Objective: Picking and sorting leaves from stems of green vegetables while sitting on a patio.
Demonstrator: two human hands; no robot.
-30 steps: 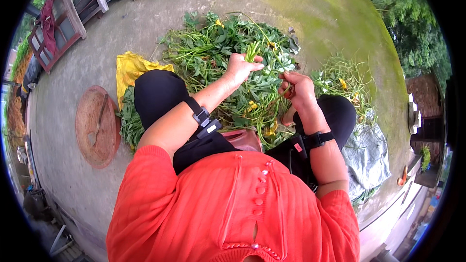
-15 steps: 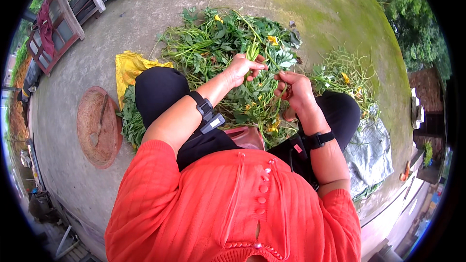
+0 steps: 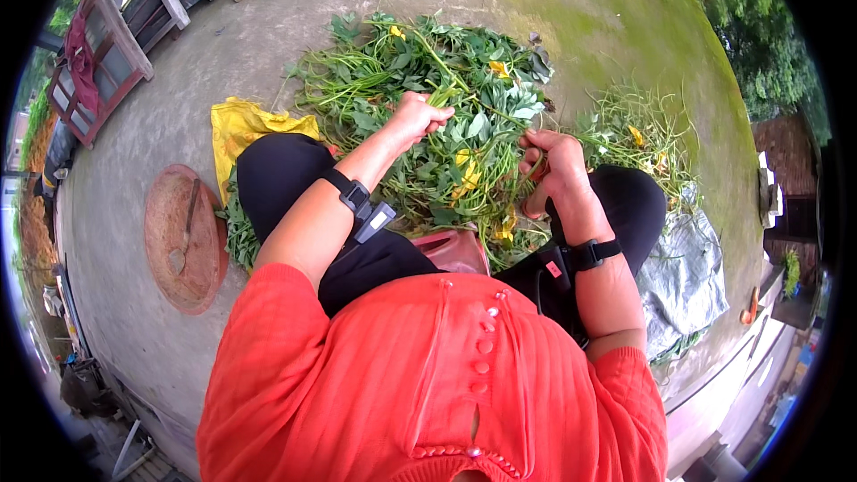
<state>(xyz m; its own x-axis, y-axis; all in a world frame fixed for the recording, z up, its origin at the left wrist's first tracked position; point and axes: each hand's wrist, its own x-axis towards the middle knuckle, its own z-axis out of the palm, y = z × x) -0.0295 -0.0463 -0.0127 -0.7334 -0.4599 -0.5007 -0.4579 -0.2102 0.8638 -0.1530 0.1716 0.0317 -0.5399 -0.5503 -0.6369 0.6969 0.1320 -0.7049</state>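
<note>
In front of me lies a large heap of leafy green vines (image 3: 375,71) with yellowed leaves among them. My left hand (image 3: 416,116) is closed around a small bunch of green stems (image 3: 441,95) above the middle of the heap. My right hand (image 3: 561,159), to the right of it and near my right knee, pinches a thin green stem; its fingertips are pressed together. Beyond my right hand a smaller pile of bare, stringy stems (image 3: 636,116) spreads over the ground.
A reddish basin (image 3: 162,250) with a long-handled tool inside stands at my left. Beside my left knee lies a yellow sack (image 3: 234,129). A silvery sheet (image 3: 683,286) is at my right, and a pink plastic thing (image 3: 453,250) sits between my legs.
My hands have moved apart: the left one went left with the stem bunch, the right one shifted right and slightly down. Both keep their fingers closed.
</note>
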